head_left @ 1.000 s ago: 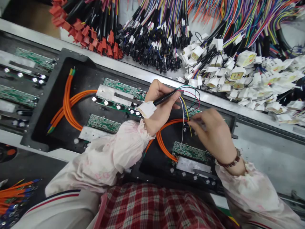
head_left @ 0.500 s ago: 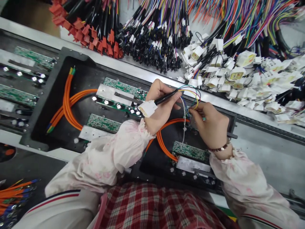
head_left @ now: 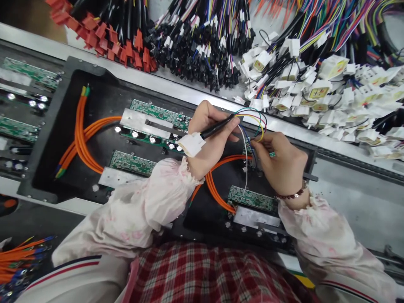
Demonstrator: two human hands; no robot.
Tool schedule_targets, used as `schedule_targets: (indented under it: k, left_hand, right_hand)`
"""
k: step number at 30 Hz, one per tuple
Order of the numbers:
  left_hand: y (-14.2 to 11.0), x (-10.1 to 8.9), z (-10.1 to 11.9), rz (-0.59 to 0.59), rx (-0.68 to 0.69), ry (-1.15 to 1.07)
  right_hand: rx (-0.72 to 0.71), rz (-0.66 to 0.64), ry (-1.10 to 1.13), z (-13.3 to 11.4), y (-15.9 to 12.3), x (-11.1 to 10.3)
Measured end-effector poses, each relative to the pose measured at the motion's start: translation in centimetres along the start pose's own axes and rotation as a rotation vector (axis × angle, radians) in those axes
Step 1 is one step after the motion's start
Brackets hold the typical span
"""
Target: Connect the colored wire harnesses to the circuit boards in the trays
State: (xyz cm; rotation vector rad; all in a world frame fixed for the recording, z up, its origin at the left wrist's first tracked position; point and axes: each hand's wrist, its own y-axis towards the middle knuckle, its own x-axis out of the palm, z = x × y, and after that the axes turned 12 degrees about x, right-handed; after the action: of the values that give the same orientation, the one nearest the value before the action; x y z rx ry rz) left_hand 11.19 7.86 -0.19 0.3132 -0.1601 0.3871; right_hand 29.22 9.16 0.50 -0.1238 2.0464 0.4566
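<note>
My left hand (head_left: 212, 136) is closed round the black sleeve of a wiring harness (head_left: 217, 126), whose white connector (head_left: 191, 144) hangs over the wrist. From the sleeve's other end, thin coloured wires (head_left: 257, 115) arc to the right. My right hand (head_left: 279, 162) pinches the ends of some of these wires; the fingertips partly hide them. One white wire (head_left: 246, 164) curves down to the green circuit board (head_left: 252, 198) below. Whether its end is joined to the board I cannot tell. Orange cables (head_left: 214, 191) loop beside that board in the black housing.
The black housing (head_left: 67, 80) at left holds more circuit boards (head_left: 158, 112) and orange cables (head_left: 83, 139). Behind the metal rail lie bundles with red connectors (head_left: 126, 52), black connectors (head_left: 214, 63) and white connectors (head_left: 318, 90). More orange cables (head_left: 22, 256) lie at lower left.
The view has shifted slightly, so the housing and left-hand boards sit further left. Both hands keep their hold on the harness, and the right hand has barely moved.
</note>
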Motion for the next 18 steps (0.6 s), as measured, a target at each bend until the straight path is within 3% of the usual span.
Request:
schedule_targets:
  k: [9, 13, 18]
  left_hand:
    - [-0.1, 0.1, 0.4, 0.011, -0.045, 0.026]
    - [0.0, 0.2, 0.6, 0.035, -0.035, -0.004]
    - [0.1, 0.2, -0.1, 0.011, -0.01, -0.087]
  right_hand:
    - [0.045, -0.048, -0.015, 0.0, 0.1, 0.0]
    - [0.057, -0.064, 0.046, -0.1, -0.3, -1.2]
    - [0.007, -0.288, 0.044, -0.5, -1.1, -3.3]
